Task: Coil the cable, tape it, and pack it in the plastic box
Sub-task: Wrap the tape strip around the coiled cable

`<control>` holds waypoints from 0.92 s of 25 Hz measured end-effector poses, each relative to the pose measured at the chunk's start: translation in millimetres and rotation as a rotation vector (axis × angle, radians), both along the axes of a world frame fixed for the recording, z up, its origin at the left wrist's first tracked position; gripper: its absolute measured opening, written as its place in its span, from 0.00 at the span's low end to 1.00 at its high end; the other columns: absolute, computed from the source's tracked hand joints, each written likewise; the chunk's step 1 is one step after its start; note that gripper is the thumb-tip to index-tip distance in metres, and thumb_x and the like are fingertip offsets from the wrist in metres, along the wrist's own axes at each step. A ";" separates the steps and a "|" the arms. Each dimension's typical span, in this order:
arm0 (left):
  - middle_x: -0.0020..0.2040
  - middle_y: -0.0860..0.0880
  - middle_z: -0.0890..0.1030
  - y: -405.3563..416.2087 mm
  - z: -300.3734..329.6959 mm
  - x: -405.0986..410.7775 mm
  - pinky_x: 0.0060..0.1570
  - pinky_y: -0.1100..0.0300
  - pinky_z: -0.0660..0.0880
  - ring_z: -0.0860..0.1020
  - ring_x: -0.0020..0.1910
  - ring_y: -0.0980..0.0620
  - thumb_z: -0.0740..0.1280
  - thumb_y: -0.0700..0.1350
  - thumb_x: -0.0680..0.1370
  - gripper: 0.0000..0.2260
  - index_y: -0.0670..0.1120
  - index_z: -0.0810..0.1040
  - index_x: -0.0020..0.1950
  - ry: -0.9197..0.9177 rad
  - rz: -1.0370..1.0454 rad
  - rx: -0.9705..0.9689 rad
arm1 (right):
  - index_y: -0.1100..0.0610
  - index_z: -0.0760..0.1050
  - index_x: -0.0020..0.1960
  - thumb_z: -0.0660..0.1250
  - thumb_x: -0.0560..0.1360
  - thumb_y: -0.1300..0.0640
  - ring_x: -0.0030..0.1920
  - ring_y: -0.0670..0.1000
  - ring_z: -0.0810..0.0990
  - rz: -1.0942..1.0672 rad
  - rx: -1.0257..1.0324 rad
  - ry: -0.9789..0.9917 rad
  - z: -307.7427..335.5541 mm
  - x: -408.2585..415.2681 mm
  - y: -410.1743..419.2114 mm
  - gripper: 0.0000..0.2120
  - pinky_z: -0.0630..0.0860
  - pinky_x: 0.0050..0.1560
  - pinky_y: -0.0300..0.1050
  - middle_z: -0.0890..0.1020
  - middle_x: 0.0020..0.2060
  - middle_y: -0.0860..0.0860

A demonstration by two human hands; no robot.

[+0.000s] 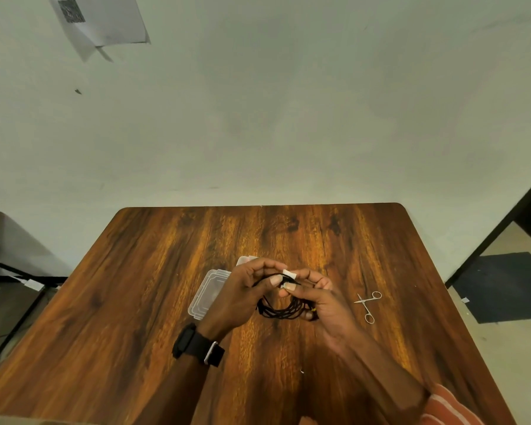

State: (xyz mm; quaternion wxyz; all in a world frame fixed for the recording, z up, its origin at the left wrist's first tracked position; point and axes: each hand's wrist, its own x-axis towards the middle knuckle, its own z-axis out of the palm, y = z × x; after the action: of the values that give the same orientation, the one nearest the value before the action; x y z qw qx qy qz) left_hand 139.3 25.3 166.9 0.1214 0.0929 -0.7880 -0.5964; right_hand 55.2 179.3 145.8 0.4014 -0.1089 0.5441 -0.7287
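Observation:
A black cable (284,311) hangs in a coil between both hands above the wooden table (135,302). My left hand (242,292) pinches the top of the coil on its left side. My right hand (322,299) grips the coil's right side, its fingertips pressing a small piece of white tape (288,275) onto the strands at the top. A clear plastic box (207,294) lies on the table just left of and partly behind my left hand; whether its lid is on I cannot tell.
Small metal scissors (368,305) lie on the table to the right of my hands. A black watch (196,345) sits on my left wrist. A wall rises behind the table's far edge. Black table frames stand at both sides.

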 end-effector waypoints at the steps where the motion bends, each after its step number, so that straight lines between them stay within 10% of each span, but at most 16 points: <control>1: 0.53 0.43 0.84 0.4 -0.3 0.5 0.50 0.63 0.79 0.83 0.51 0.52 0.65 0.35 0.79 0.07 0.38 0.78 0.56 0.012 0.004 0.006 | 0.59 0.80 0.53 0.74 0.66 0.59 0.26 0.42 0.77 -0.011 -0.013 -0.010 -1.0 -0.6 -0.1 0.15 0.62 0.22 0.34 0.85 0.40 0.58; 12: 0.44 0.44 0.85 -7.5 -4.7 -0.2 0.40 0.63 0.79 0.84 0.43 0.53 0.69 0.34 0.76 0.02 0.38 0.81 0.47 -0.031 -0.015 -0.026 | 0.56 0.82 0.46 0.70 0.73 0.48 0.29 0.49 0.78 0.044 0.051 -0.243 2.5 -6.7 -2.3 0.11 0.66 0.22 0.37 0.83 0.36 0.56; 23: 0.42 0.51 0.86 -6.9 -5.8 5.8 0.43 0.66 0.79 0.84 0.42 0.58 0.73 0.40 0.74 0.02 0.43 0.84 0.46 -0.152 0.051 -0.257 | 0.61 0.81 0.44 0.72 0.72 0.68 0.34 0.49 0.85 0.232 0.143 0.210 -9.0 -21.5 -6.1 0.05 0.79 0.38 0.39 0.86 0.33 0.55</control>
State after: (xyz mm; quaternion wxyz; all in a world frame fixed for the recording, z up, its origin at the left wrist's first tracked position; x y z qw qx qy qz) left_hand 145.1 18.5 161.1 0.0872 0.1416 -0.8622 -0.4785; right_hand 33.6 173.2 136.8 0.4305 -0.2179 0.6173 -0.6214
